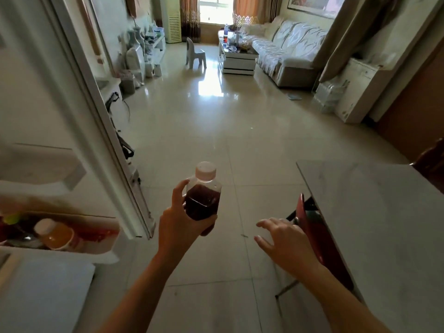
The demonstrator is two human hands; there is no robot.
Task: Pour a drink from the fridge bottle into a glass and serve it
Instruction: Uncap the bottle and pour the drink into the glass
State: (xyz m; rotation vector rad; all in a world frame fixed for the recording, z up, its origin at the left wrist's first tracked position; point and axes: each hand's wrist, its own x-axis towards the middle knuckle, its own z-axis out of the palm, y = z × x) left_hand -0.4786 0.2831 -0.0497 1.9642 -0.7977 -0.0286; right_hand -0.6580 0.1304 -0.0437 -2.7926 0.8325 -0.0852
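Bottle, one, square-shouldered, clear plastic, pale cap still screwed on, dark drink filling it to roughly the shoulder. You held it upright in your left hand, fingers and thumb wrapped round the lower body, out in front of you over the tiled floor; upright and capped, I judge, so nothing spilled while you carried it.

Right hand, one, holding nothing, fingers spread and loosely extended, just beside the near corner of the table. It seemed placed to reach for that edge or the red chair tucked under it, though which I cannot tell.

Fridge door, one, standing open at your left, likely because the bottle came from there. Its shelf carried one orange-filled bottle with a pale cap, plus other items too blurred to count.

Glass, none visible; pouring was not yet begun.

Further off: sofa, one; coffee table, one, cluttered; small plastic chair, one.
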